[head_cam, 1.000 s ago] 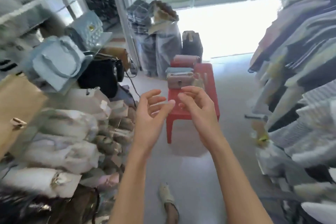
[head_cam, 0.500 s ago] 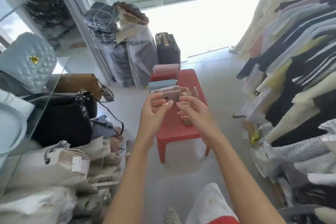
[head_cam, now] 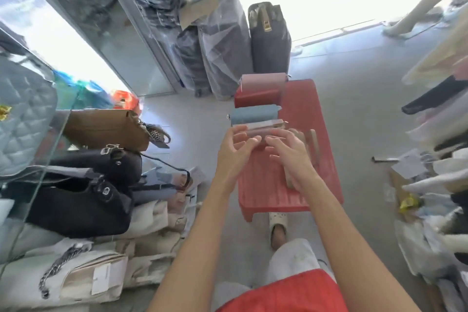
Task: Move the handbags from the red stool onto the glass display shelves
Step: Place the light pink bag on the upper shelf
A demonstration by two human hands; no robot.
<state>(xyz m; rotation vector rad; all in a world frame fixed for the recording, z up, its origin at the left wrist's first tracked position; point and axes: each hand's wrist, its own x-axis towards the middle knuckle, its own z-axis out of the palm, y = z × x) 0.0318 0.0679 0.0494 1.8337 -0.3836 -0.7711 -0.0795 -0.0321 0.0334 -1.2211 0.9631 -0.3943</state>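
No lettering was legible anywhere; the white paper tag (head_cam: pixel 101 278) on a cream fabric handbag (head_cam: pixel 83 284) (lower left, among stacked bags) appeared blank or too blurred.

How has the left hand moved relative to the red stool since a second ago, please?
Yes. The left hand has advanced towards the handbags, from short of the red stool to its left edge, fingers at the nearest beige handbag.

Handbags — pink (head_cam: pixel 263 81), red (head_cam: pixel 257 99), blue (head_cam: pixel 253 114), beige (head_cam: pixel 258 127) — upright in a row on red stool (head_cam: pixel 304 114)'s left side.
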